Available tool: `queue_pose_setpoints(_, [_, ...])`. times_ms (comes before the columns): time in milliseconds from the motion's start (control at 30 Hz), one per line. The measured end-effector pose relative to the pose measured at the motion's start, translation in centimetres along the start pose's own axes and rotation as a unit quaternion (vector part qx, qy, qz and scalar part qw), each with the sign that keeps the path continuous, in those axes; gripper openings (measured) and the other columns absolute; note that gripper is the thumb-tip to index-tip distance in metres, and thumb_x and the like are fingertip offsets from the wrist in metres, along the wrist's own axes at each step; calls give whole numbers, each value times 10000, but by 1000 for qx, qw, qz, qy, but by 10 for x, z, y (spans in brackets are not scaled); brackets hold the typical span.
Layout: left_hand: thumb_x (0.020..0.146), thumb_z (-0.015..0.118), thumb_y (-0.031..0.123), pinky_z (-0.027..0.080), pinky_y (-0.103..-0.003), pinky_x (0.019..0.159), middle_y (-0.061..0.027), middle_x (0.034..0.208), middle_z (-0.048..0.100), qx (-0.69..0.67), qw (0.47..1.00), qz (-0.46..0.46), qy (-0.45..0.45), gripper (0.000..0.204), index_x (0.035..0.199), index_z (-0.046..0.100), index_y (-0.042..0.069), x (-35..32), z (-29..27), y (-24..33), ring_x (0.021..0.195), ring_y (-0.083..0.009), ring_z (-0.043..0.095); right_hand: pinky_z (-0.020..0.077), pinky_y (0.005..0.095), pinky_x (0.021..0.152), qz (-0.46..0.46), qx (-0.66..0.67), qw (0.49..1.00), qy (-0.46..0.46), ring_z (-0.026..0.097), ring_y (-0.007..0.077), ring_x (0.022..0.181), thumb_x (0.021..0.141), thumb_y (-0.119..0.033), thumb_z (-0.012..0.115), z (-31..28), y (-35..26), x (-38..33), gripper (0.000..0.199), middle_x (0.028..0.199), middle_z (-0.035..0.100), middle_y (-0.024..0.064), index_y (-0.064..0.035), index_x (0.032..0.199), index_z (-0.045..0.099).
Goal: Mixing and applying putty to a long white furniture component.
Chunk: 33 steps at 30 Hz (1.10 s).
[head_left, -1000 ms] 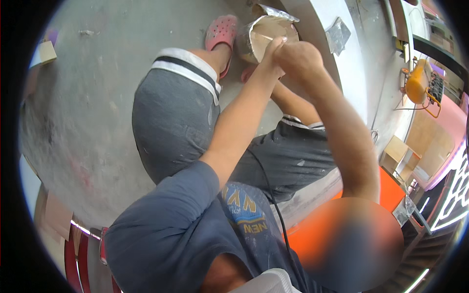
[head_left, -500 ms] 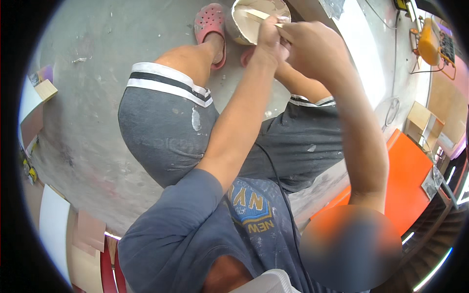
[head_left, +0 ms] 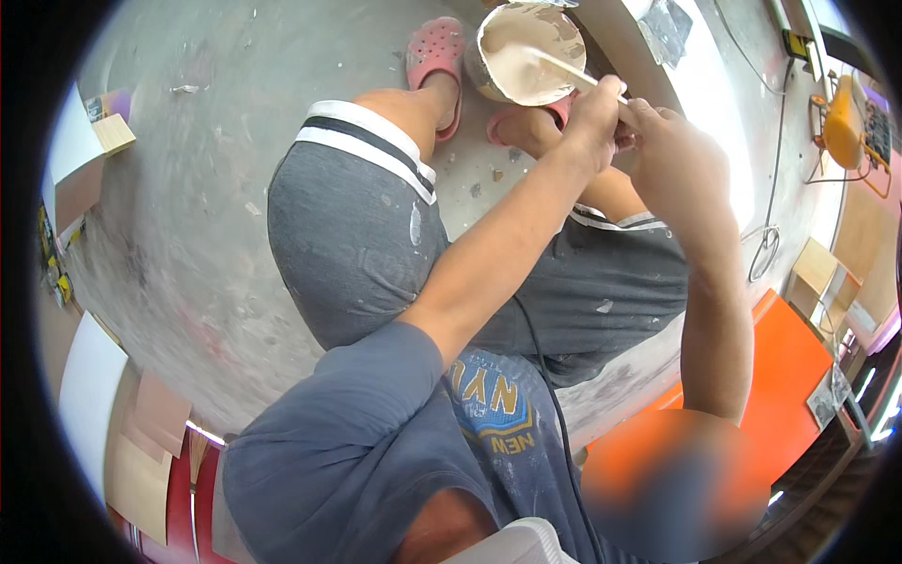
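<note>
Together, both hands (head_left: 594, 120) (head_left: 680, 158) angle a stick (head_left: 567, 69) into a bucket (head_left: 571, 39)

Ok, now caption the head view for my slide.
Left hand and right hand grip a pale stick, its far end in a bucket of beige paste.

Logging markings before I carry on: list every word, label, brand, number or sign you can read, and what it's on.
Shirt: large gold and blue lettering on the front; wording not copied here.
Bucket: none readable.
Pale stick: none visible.
Orange-yellow equipment at right: too small to tell.
</note>
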<state>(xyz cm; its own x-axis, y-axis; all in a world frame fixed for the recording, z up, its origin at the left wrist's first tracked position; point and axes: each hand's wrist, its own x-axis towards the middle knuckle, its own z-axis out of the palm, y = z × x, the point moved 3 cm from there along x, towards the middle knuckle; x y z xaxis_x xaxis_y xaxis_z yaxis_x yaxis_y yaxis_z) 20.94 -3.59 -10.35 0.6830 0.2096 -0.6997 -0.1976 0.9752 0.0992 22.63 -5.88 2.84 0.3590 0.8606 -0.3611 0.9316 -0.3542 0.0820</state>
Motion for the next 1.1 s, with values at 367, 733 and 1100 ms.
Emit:
queue_pose_setpoints(367, [803, 403, 197, 454, -362, 633, -69, 787, 552, -106, 992, 57, -30, 178, 846, 490, 48, 63, -49, 30, 720, -189, 545, 496, 349, 554, -169, -103, 978, -69, 623, 271, 642, 710, -71, 569, 38, -28, 100, 96, 671, 620, 121, -32, 784, 616])
queue_pose_setpoints(733, [823, 358, 85, 444, -271, 571, -25, 671, 481, -242, 970, -13, -35, 156, 679, 419, 89, 16, -14, -10, 597, -113, 490, 499, 298, 535, -157, -127, 979, -41, 620, 214, 606, 731, -77, 537, -7, -10, 13, 131, 677, 618, 79, -39, 839, 601])
queue_pose_setpoints(1100, [843, 352, 172, 360, -287, 445, -28, 525, 407, -247, 967, 14, -62, 299, 547, 348, 124, 77, -25, 40, 450, -148, 436, 507, 349, 598, -177, -248, 947, -98, 627, 242, 733, 739, -31, 517, 37, -36, 89, 131, 722, 622, 103, -21, 839, 601])
